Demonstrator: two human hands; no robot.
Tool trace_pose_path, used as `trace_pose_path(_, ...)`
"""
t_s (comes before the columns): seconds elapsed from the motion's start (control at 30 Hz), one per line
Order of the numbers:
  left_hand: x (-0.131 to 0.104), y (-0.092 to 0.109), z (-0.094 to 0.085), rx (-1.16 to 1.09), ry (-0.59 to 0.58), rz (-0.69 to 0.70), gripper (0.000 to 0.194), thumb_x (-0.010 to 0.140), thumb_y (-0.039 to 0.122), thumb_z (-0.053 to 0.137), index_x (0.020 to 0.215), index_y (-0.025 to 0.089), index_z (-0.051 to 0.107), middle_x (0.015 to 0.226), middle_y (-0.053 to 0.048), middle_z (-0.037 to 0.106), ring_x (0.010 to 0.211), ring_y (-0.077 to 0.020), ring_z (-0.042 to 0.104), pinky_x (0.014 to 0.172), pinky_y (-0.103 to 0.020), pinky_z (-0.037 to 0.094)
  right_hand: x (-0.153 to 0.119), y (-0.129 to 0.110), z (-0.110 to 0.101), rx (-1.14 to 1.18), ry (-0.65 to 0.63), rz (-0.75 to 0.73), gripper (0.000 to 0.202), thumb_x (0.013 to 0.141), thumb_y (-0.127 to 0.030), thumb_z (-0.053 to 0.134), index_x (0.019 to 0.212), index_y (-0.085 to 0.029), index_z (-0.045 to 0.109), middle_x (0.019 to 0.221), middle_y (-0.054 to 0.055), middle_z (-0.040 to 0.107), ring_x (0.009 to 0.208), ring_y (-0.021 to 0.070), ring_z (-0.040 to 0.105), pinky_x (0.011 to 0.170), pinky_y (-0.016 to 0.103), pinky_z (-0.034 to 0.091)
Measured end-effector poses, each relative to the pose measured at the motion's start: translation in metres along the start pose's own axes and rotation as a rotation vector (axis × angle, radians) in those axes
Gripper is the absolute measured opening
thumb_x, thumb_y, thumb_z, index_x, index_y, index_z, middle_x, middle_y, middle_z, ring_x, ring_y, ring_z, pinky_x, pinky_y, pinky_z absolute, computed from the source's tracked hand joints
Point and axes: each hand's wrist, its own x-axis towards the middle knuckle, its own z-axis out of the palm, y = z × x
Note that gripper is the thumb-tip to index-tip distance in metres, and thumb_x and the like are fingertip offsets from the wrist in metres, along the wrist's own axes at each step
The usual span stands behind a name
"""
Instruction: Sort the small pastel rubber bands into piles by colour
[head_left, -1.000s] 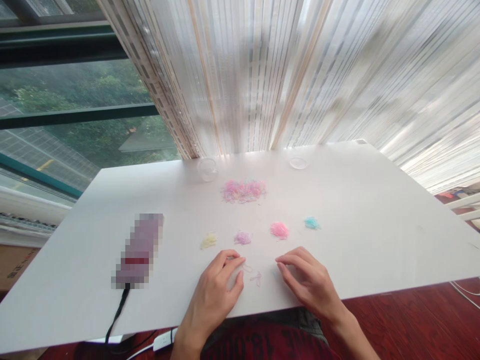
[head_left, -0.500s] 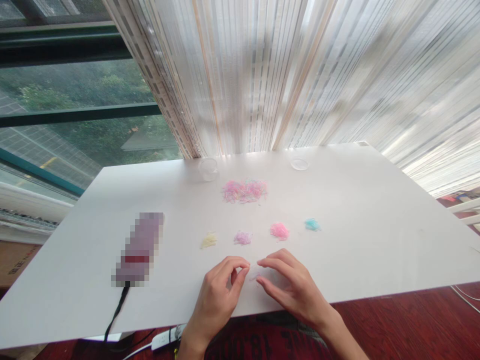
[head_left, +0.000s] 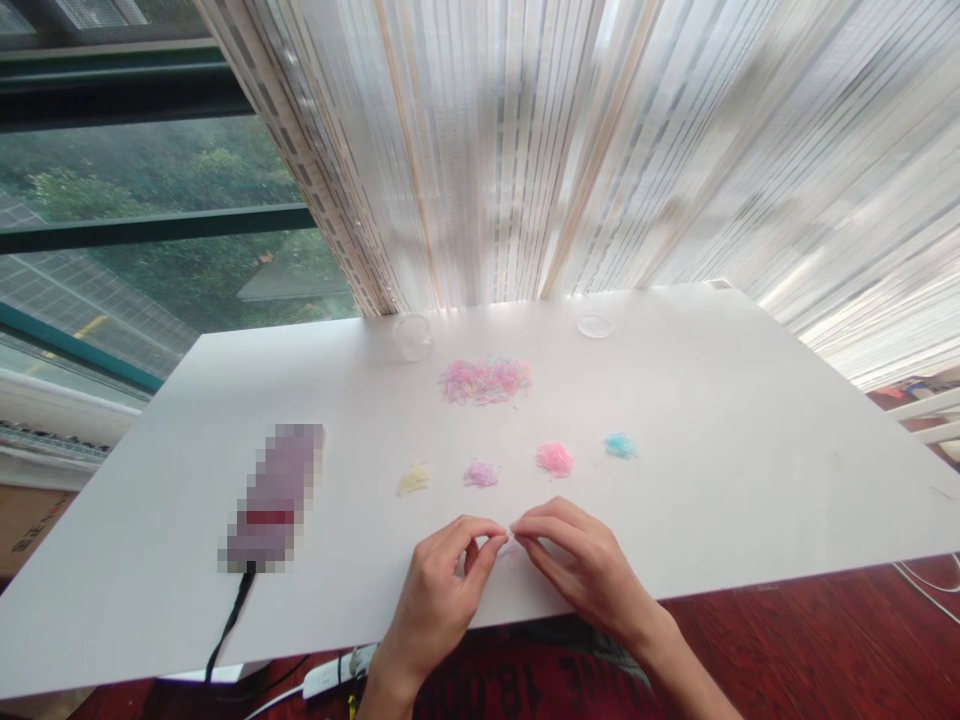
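My left hand (head_left: 442,580) is closed in a pinch, thumb against forefinger, over the front of the white table. Close beside it, my right hand (head_left: 589,560) is also pinched, its fingertips almost meeting the left ones. Whatever sits in either pinch is too fine to make out. Under the fingertips lies a small bunch of pale pink-purple strands (head_left: 511,555), partly covered by the right hand. Beyond the hands are four small heaps of short thin strands: yellow (head_left: 413,479), purple (head_left: 481,474), pink (head_left: 555,460) and blue (head_left: 620,446).
A larger heap of mixed-colour strands (head_left: 485,381) lies farther back. Near the curtain stand a clear round container (head_left: 413,338) and a clear lid (head_left: 595,326). A blurred-out purple object (head_left: 274,500) with a black cord (head_left: 229,625) lies at left. A power strip (head_left: 330,678) sits below the table edge.
My right thumb and forefinger have come together, and the right hand has moved left to the left fingertips. My left hand stays pinched. The whole view has shifted slightly.
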Motion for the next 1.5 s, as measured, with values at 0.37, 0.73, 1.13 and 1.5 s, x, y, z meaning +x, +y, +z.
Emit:
trace_pose_path(0.37, -0.008, 0.000, -0.003, 0.250, -0.110, 0.123, 0.025, 0.086, 0.017, 0.082, 0.105, 0.023, 0.068, 0.095, 0.000, 0.073, 0.079, -0.0200, 0.066, 0.074, -0.032, 0.052, 0.006, 0.015, -0.026, -0.123, 0.304, 0.185, 0.011, 0.097, -0.018, 0.066, 0.100, -0.024, 0.076, 0.091, 0.003, 0.075, 0.076, 0.0164, 0.066, 0.067, 0.027, 0.055)
trace_pose_path(0.73, -0.013, -0.006, 0.006, 0.351, -0.092, 0.179, 0.006, 0.101, 0.020, 0.065, 0.101, 0.023, 0.070, 0.095, -0.003, 0.069, 0.079, -0.0209, 0.063, 0.074, -0.035, 0.051, 0.018, 0.034, -0.024, -0.205, 0.392, 0.481, 0.027, 0.096, -0.043, 0.064, 0.091, -0.022, 0.080, 0.086, 0.005, 0.076, 0.069, 0.0191, 0.065, 0.069, 0.033, 0.052)
trace_pose_path(1.13, -0.010, -0.006, 0.006, 0.390, -0.050, 0.212, 0.023, 0.108, 0.022, 0.048, 0.097, 0.021, 0.068, 0.092, -0.005, 0.069, 0.074, -0.0196, 0.061, 0.070, -0.033, 0.049, 0.017, 0.032, -0.028, -0.198, 0.432, 0.483, 0.035, 0.099, -0.048, 0.058, 0.095, -0.020, 0.079, 0.088, 0.007, 0.078, 0.064, 0.0182, 0.062, 0.062, 0.032, 0.053)
trace_pose_path(1.5, -0.011, -0.004, 0.006, 0.389, -0.069, 0.192, 0.012, 0.105, 0.027, 0.058, 0.102, 0.021, 0.068, 0.095, -0.005, 0.069, 0.079, -0.0217, 0.063, 0.075, -0.035, 0.051, -0.003, 0.008, -0.017, -0.157, 0.332, 0.299, 0.019, 0.103, -0.028, 0.058, 0.099, -0.021, 0.075, 0.082, 0.003, 0.071, 0.067, 0.0163, 0.062, 0.059, 0.028, 0.050)
